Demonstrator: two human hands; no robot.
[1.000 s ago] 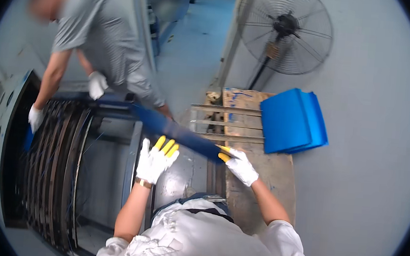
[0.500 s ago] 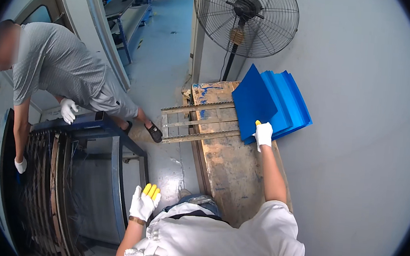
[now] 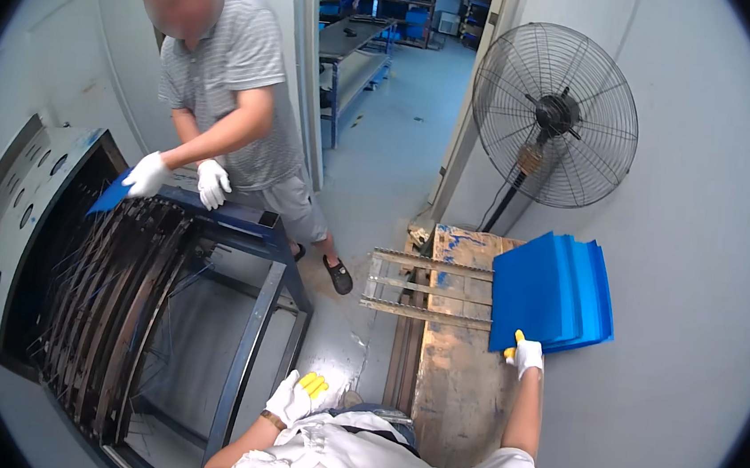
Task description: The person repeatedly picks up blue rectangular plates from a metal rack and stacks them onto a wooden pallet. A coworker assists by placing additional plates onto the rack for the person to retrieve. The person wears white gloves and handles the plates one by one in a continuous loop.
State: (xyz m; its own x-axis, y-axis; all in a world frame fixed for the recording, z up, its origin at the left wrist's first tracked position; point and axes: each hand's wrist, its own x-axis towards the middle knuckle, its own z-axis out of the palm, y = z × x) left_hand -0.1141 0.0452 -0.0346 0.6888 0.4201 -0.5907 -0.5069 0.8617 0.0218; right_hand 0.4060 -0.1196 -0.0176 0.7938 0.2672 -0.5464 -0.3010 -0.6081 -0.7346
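Note:
A stack of blue sheets (image 3: 535,293) stands fanned on the wooden bench top, to the right of a slotted metal frame (image 3: 428,289). My right hand (image 3: 526,358), in a white glove with yellow fingertips, pinches the near lower edge of the front sheet. My left hand (image 3: 294,398), gloved the same way, is held low in front of my body, left of the bench. Its fingers are stretched out, with nothing in them.
At the left, a co-worker's gloved hand (image 3: 147,175) holds a blue sheet (image 3: 111,195) over a dark metal rack (image 3: 244,356) with several upright slats. A pedestal fan (image 3: 557,114) stands behind the wooden bench (image 3: 445,401). A doorway opens at the back onto a long table (image 3: 356,38).
My view has swung up and left. The front sheet, tilted away from the stack before, now lies closer to it. The co-worker has straightened and brought a blue sheet up at the rack.

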